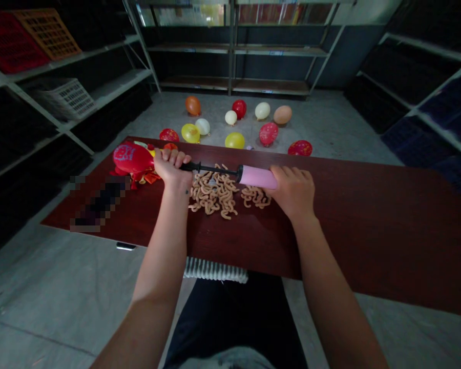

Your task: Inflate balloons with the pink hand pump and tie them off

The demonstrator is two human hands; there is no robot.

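A balloon pump with a pink barrel [258,177] and a thin black rod is held level above the table. My right hand [295,190] is wrapped round the barrel's right end. My left hand [172,166] closes round the black handle end, with the rod drawn out between the hands. Just left of that hand is a swollen red balloon [129,158] with a printed figure; its neck is hidden, so I cannot tell how it joins the pump. Below the pump lie two heaps of tan, curled, worm-shaped pieces [214,193].
Flat balloons [150,178] lie on the dark red table [369,220], beside a blurred-out dark object [102,202]. Several inflated balloons, one yellow [234,140], rest on the floor beyond. Metal shelves [230,48] stand behind and at both sides. A ribbed pale object [215,270] shows under the front edge.
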